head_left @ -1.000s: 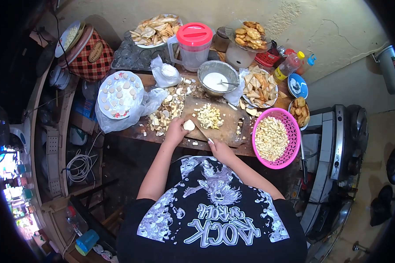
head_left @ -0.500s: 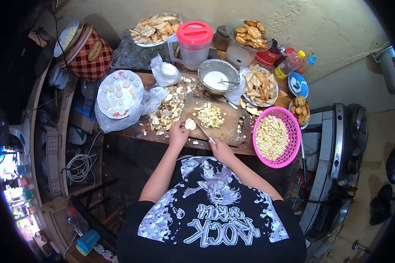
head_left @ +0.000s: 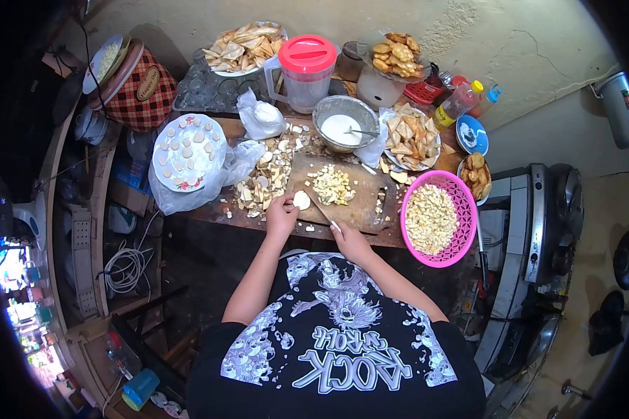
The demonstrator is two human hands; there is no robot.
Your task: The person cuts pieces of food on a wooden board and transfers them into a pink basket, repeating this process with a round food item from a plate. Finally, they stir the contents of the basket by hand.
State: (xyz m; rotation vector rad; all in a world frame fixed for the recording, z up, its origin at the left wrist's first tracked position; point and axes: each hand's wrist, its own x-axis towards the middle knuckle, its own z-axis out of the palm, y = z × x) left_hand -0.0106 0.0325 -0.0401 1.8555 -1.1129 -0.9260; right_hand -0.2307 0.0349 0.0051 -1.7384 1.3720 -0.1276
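Observation:
My left hand (head_left: 282,215) pinches a pale, round peeled piece (head_left: 301,200), which looks like a root vegetable, at the near left edge of the wooden cutting board (head_left: 360,209). In my right hand (head_left: 349,241) is the white handle of a knife (head_left: 322,208). Its blade slants up and left, close to the right side of the piece; whether it touches cannot be told. Just beyond the blade lies a heap of pale diced cubes (head_left: 332,186) on the board. Peelings and slices (head_left: 262,183) are piled to the left of the board.
A pink basket (head_left: 470,241) of diced pieces stands right of the board. Behind are a bowl of white batter (head_left: 342,129), a red-lidded pitcher (head_left: 306,77) and a plate of folded pastries (head_left: 412,140). On the left sits a floured plate with dough discs (head_left: 189,150).
The view has shifted very slightly. Both hands stay in nearly the same place, with the pale piece and the knife still in them; the piece looks slightly turned.

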